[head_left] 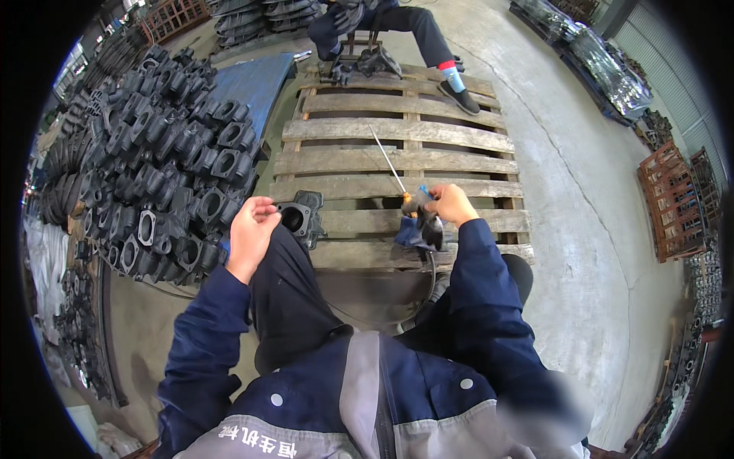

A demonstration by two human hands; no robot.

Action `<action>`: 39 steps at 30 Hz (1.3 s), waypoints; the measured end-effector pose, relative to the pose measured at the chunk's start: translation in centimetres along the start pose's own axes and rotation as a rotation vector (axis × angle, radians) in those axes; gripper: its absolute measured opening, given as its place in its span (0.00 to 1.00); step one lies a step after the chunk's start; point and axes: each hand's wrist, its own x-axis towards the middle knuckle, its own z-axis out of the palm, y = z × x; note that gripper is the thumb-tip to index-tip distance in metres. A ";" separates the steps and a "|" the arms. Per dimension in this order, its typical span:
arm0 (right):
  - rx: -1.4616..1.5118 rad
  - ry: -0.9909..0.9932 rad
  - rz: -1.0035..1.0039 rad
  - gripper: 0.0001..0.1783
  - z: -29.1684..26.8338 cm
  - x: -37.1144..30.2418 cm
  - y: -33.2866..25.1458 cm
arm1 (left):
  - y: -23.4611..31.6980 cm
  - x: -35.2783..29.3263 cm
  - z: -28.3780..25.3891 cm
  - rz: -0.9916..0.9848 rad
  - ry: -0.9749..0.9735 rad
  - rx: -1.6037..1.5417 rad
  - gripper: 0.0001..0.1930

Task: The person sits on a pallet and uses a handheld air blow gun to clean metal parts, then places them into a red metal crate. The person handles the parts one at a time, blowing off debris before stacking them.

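My left hand (254,236) is raised over my left knee, fingers loosely bent, with nothing visible in it. Just right of it, a black cast housing (300,219) with a large round bore rests at the pallet's left edge. My right hand (454,205) is closed on a grey-and-black cloth item (430,226), apparently a work glove; its shape is partly hidden by the fingers. Against that lies a long thin metal rod (388,159) with an orange handle (407,200), like a screwdriver. A dark blue item (408,234) sits just below.
A wooden slatted pallet (397,165) lies in front of me. Many similar castings (164,153) are heaped on the left beside a blue sheet (248,84). Across the pallet sits a person (417,30) in gloves, a foot on the slats. A dark hose (430,283) hangs near my legs.
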 end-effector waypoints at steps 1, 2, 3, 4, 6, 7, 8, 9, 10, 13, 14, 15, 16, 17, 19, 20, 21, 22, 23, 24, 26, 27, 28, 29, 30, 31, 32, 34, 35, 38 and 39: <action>0.068 0.056 -0.018 0.13 -1.5 -1.4 -2.0 | 1.0 0.4 0.0 0.026 -0.147 -0.037 0.07; 0.185 0.109 -0.126 0.13 -2.5 -2.9 -4.0 | 2.1 0.6 0.3 -0.018 -0.295 -0.086 0.08; 0.184 0.185 -0.124 0.14 -2.8 -4.5 -5.9 | 3.2 0.4 1.4 -0.025 -0.385 -0.161 0.08; 0.226 0.264 -0.210 0.15 -2.6 -6.2 -7.5 | 4.0 -0.3 2.9 -0.036 -0.440 -0.244 0.09; 0.193 0.464 -0.260 0.18 -0.4 -9.8 -10.2 | 5.0 -2.4 6.2 -0.148 -0.535 -0.276 0.13; 0.164 0.486 -0.333 0.17 0.8 -11.5 -11.0 | 4.8 -4.0 7.7 -0.082 -0.565 -0.384 0.13; 0.159 0.500 -0.425 0.17 2.4 -13.3 -11.5 | 4.2 -5.6 9.4 -0.195 -0.531 -0.374 0.12; 0.190 0.423 -0.328 0.17 4.2 -14.5 -11.8 | 3.2 -7.1 10.8 -0.302 -0.517 -0.475 0.11; 0.223 0.355 -0.268 0.17 5.9 -15.4 -11.9 | 2.1 -8.8 11.7 -0.343 -0.509 -0.617 0.10; 0.184 0.246 -0.177 0.21 9.4 -16.5 -11.0 | -1.5 -10.2 12.2 -0.562 -0.512 -0.585 0.10; 0.190 0.172 -0.098 0.22 10.2 -16.5 -10.7 | -2.3 -10.5 12.1 -0.622 -0.494 -0.585 0.10; 0.157 0.206 -0.152 0.22 10.8 -16.2 -10.5 | -2.9 -10.6 11.9 -0.594 -0.513 -0.630 0.10; 0.144 0.138 -0.121 0.22 11.0 -16.1 -10.1 | -3.2 -10.7 11.6 -0.644 -0.513 -0.648 0.10; 0.158 0.190 -0.249 0.22 11.1 -15.8 -9.9 | -3.3 -10.6 11.4 -0.601 -0.508 -0.660 0.10; 0.210 0.188 -0.336 0.22 11.2 -15.5 -9.5 | -3.1 -10.3 10.9 -0.560 -0.552 -0.696 0.09; 0.246 0.156 -0.340 0.22 11.2 -15.6 -9.4 | -2.9 -10.1 10.6 -0.542 -0.562 -0.603 0.09; 0.275 0.079 -0.309 0.21 11.2 -15.5 -9.3 | -2.7 -9.7 10.3 -0.505 -0.585 -0.548 0.09; 0.300 0.124 -0.371 0.20 11.1 -15.4 -9.3 | -2.5 -9.4 10.0 -0.473 -0.605 -0.499 0.09; 0.321 0.123 -0.393 0.19 11.1 -15.3 -9.3 | -2.3 -8.8 9.5 -0.521 -0.614 -0.459 0.08; 0.339 0.095 -0.374 0.18 11.1 -15.3 -9.3 | -2.0 -8.0 9.1 -0.488 -0.672 -0.443 0.06; 0.325 0.199 -0.397 0.14 10.8 -15.1 -9.4 | -1.2 -6.1 8.5 -0.473 -0.685 -0.323 0.04; 0.182 0.244 -0.409 0.14 10.6 -14.8 -9.6 | -0.7 -4.9 8.3 -0.332 -0.650 -0.211 0.04; 0.047 0.257 -0.362 0.14 10.3 -14.7 -9.8 | -0.1 -3.8 8.3 -0.231 -0.626 -0.101 0.03; 0.011 0.324 -0.408 0.15 9.9 -14.7 -10.0 | 0.4 -3.1 8.5 -0.131 -0.548 -0.088 0.02; -0.034 0.334 -0.368 0.17 9.5 -14.7 -10.3 | 1.1 -2.4 8.8 -0.054 -0.477 -0.034 0.02; -0.008 0.471 -0.509 0.17 9.0 -14.8 -10.7 | 1.7 -2.3 9.0 0.023 -0.444 -0.065 0.03; 0.012 0.570 -0.616 0.18 8.5 -14.8 -11.1 | 2.2 -2.3 9.2 0.035 -0.451 -0.059 0.04; 0.050 0.633 -0.727 0.20 7.7 -14.4 -12.1 | 3.3 -2.7 9.5 0.104 -0.445 0.035 0.04; 0.060 0.625 -0.775 0.18 7.4 -14.2 -12.6 | 3.7 -2.9 9.7 0.098 -0.449 0.063 0.04; 0.102 0.559 -0.816 0.18 7.4 -13.4 -13.6 | 4.4 -3.1 9.9 0.101 -0.442 0.024 0.04; 0.044 0.554 -0.813 0.17 7.6 -13.2 -13.5 | 4.4 -2.9 10.0 0.082 -0.451 -0.006 0.04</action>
